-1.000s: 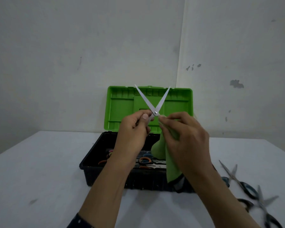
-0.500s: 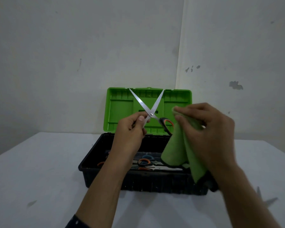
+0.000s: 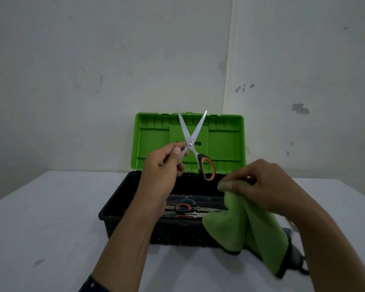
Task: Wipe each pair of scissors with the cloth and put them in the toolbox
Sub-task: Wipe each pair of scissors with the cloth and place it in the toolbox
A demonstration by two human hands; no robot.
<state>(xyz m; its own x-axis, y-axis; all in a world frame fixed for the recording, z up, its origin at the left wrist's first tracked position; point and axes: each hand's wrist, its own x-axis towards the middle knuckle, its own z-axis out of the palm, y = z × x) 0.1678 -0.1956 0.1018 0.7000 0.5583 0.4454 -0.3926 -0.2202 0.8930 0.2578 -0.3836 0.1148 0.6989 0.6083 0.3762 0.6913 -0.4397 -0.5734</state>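
My left hand (image 3: 163, 164) holds a pair of scissors (image 3: 193, 142) by one handle above the toolbox, blades spread in a V pointing up, the black-and-orange handle hanging free to the right. My right hand (image 3: 266, 186) grips a green cloth (image 3: 247, 226) lower and to the right, apart from the scissors. The black toolbox (image 3: 148, 230) stands with its green lid (image 3: 154, 142) raised; several scissors (image 3: 183, 208) lie inside.
The toolbox stands on a white table (image 3: 46, 218) set in the corner of two pale walls. More scissors (image 3: 293, 252) lie on the table to the right, mostly hidden behind the cloth and my right arm.
My right hand has pulled the cloth off the scissors and moved down and to the right. The left hand keeps the scissors up, and the blades have narrowed.
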